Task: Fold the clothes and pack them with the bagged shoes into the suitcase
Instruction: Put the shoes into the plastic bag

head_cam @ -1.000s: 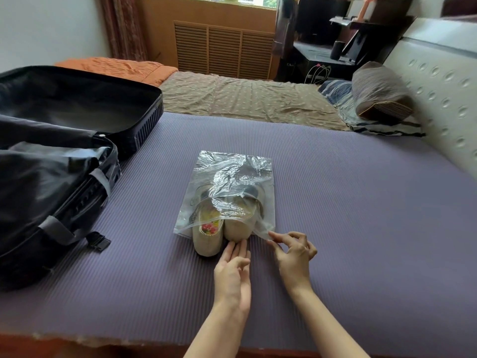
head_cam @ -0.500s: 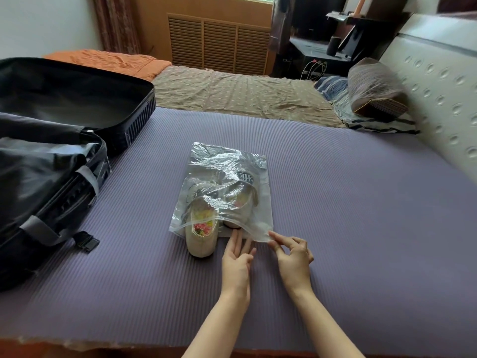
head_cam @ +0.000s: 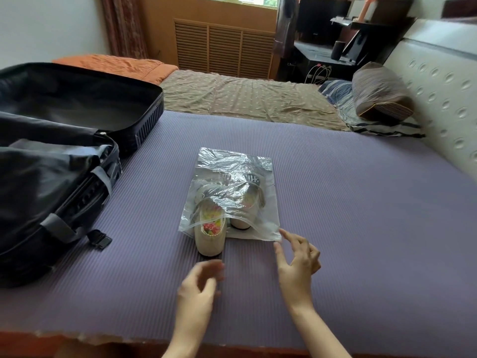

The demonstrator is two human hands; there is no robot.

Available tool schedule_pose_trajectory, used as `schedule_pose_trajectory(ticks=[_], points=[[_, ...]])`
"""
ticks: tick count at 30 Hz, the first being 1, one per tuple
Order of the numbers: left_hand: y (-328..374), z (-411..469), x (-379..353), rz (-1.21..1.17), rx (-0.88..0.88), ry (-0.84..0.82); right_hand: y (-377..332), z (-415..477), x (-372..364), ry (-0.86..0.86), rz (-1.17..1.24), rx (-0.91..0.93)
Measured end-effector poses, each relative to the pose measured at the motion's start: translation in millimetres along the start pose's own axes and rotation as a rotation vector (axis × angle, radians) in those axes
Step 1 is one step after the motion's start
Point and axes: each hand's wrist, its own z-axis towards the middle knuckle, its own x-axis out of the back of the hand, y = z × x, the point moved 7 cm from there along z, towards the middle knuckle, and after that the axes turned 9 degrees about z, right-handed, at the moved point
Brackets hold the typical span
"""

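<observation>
A clear plastic bag [head_cam: 265, 195] lies on the purple mat [head_cam: 361, 215] with a pair of cream shoes in it. The left shoe's heel [head_cam: 209, 241] sticks out of the bag's open near edge; the right shoe [head_cam: 242, 220] sits almost fully inside. My left hand [head_cam: 200, 288] hovers blurred just in front of the protruding heel, fingers relaxed, holding nothing. My right hand [head_cam: 296, 259] is spread beside the bag's near right corner, fingertips close to the plastic but not pinching it. The black suitcase [head_cam: 64, 151] lies open at the left.
Dark fabric [head_cam: 38, 171] fills the suitcase's near half, and a strap buckle [head_cam: 100, 239] lies on the mat beside it. A brown sheet [head_cam: 245, 99], an orange blanket [head_cam: 116, 65] and a striped pillow [head_cam: 382, 96] lie beyond. A padded headboard [head_cam: 444, 86] stands at right.
My left hand has pulled back from the shoe heels toward me. My right hand has let go of the bag's corner and spread open. The right shoe now sits deeper in the bag.
</observation>
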Motion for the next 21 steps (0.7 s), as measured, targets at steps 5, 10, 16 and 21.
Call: schedule_pose_trajectory(ticks=[5,10,16,21], points=[[5.7,22.9,72.6,0.191,-0.069,0.386,-30.7,-53.4,-48.1,-0.101,-0.040,0.082],[-1.2,74.3,68.8,0.200,0.036,0.248,-43.8,-60.4,-87.8,-0.086,-0.093,-0.079],[10.0,93.7,59.3,0.187,-0.013,0.133,-46.7,-56.8,-100.6,0.089,-0.183,-0.063],[8.5,92.5,56.7,0.173,-0.076,0.160,-53.6,-55.9,-95.1,0.213,-0.119,0.030]])
